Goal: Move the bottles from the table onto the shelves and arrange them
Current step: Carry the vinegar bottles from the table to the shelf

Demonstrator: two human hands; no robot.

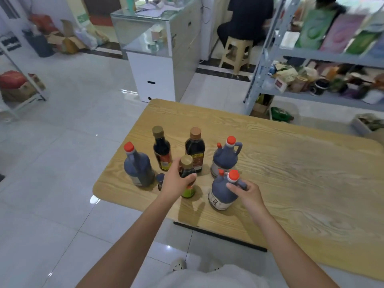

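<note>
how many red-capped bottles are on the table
3: a tall bottle on the left, the back jug on the right, and the front jug, gripped by the right hand. None looks hidden.

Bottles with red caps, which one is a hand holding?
The nearest jug: the right hand grips its handle. The other jug and the tall bottle stand untouched.

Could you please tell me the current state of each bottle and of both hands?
left hand: grips the small gold-capped bottle
right hand: grips the handle of the near jug
small gold-capped bottle: upright, capped, held
near jug: upright, capped, held
far jug: upright, capped, untouched
tall red-capped bottle: upright, capped, untouched
slim gold-capped bottle: upright, capped, untouched
brown-capped bottle: upright, capped, untouched
</note>
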